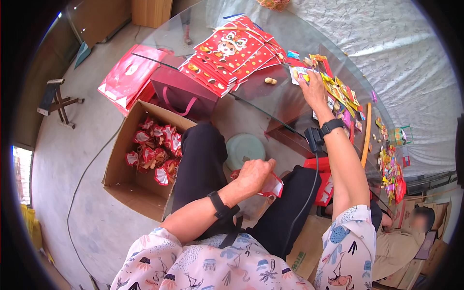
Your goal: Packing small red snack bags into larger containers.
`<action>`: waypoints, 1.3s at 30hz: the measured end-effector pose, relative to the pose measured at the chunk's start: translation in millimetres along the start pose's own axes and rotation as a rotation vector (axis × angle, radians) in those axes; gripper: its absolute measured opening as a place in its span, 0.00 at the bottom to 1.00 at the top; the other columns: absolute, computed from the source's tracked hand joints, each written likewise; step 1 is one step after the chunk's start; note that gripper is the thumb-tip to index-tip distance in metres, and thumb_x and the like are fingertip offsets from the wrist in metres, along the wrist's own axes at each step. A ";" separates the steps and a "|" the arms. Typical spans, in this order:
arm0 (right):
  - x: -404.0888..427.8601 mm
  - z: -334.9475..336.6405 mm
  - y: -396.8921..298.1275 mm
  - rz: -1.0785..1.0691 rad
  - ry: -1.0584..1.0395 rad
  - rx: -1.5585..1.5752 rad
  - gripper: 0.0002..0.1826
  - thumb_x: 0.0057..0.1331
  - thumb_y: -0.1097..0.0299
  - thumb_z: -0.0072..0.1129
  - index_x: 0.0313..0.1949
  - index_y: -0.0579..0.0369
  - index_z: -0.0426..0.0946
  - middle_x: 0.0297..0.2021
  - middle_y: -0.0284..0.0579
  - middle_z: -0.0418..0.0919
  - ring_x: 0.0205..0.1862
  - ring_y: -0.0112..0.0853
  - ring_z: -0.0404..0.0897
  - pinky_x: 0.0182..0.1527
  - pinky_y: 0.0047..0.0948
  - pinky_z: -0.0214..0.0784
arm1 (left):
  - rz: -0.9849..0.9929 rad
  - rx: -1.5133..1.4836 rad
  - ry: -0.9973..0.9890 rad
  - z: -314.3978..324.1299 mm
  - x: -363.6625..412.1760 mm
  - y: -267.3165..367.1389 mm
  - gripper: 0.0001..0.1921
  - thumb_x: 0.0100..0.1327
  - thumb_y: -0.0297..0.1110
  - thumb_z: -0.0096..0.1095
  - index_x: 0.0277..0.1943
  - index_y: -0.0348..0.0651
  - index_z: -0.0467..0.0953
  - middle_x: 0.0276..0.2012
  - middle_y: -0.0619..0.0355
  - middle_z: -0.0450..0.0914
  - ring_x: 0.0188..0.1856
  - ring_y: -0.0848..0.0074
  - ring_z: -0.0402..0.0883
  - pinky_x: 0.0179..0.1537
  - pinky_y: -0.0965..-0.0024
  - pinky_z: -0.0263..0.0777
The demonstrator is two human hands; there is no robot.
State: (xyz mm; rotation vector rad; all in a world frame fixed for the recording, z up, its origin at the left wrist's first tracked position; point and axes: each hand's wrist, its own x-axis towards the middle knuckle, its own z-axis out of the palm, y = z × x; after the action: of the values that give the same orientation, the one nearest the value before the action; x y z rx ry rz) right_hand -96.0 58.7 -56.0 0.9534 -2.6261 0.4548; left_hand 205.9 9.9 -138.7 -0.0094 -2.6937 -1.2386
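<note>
My left hand [252, 177] is closed on a small red-and-white bag [273, 185] held above my lap. On the glass table, my right hand [313, 87] touches a small wrapped snack packet [300, 74] with its fingertips; whether it grips the packet is hard to tell. Yellow snack packets [339, 93] and mixed wrapped sweets lie just right of that hand. A peanut in its shell [270, 81] is to its left. Further left is a fanned stack of red printed bags [232, 49] with a cartoon figure.
An open cardboard box [136, 195] left of my knee holds several tied red-and-white bags [159, 150]. Behind it stands a maroon gift bag [181, 90]. A pale green round stool [245, 148] is under the table's glass edge. A heap of sweets [389, 170] and a seated person [402, 246] are at right.
</note>
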 end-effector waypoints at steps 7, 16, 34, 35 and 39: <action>16.2 28.3 -2.2 0.081 0.020 -0.167 0.22 0.60 0.57 0.60 0.52 0.50 0.76 0.58 0.53 0.70 0.57 0.50 0.72 0.57 0.46 0.65 | 0.025 -0.015 -0.009 0.3 1.7 1.5 0.07 0.51 0.29 0.63 0.31 0.39 0.72 0.21 0.47 0.78 0.27 0.52 0.80 0.29 0.54 0.73; 7.6 22.8 -3.0 -0.180 0.242 0.219 0.12 0.54 0.77 0.62 0.41 0.58 0.78 0.49 0.48 0.77 0.51 0.44 0.77 0.54 0.37 0.70 | 0.022 -0.006 -0.053 -3.5 3.1 8.4 0.05 0.52 0.27 0.60 0.31 0.39 0.72 0.23 0.46 0.79 0.27 0.51 0.80 0.29 0.54 0.73; -21.0 44.8 -79.8 -0.323 0.114 0.364 0.17 0.56 0.74 0.63 0.46 0.50 0.79 0.48 0.43 0.74 0.48 0.40 0.77 0.48 0.36 0.72 | -0.005 0.058 -0.056 7.7 9.1 1.4 0.06 0.48 0.27 0.63 0.30 0.38 0.73 0.20 0.46 0.78 0.27 0.51 0.80 0.30 0.55 0.73; -21.0 44.3 -81.3 -0.265 0.066 0.383 0.16 0.56 0.74 0.63 0.46 0.49 0.79 0.45 0.41 0.75 0.47 0.39 0.77 0.47 0.36 0.72 | -0.017 0.064 -0.041 8.9 9.4 1.0 0.06 0.48 0.27 0.63 0.30 0.38 0.74 0.21 0.45 0.78 0.28 0.51 0.80 0.30 0.55 0.73; -22.2 39.7 -84.0 -0.348 0.112 0.335 0.14 0.57 0.75 0.62 0.44 0.49 0.78 0.41 0.40 0.75 0.45 0.39 0.78 0.45 0.37 0.72 | -0.036 0.072 -0.037 12.8 9.2 -2.0 0.06 0.49 0.28 0.62 0.31 0.39 0.75 0.21 0.45 0.79 0.28 0.52 0.81 0.31 0.56 0.74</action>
State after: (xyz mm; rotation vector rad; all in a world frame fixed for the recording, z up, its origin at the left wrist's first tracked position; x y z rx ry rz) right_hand -31.4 -5.7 -84.6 1.4102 -2.2589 0.8448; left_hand 194.6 17.6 -146.9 0.0262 -2.7802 -1.1621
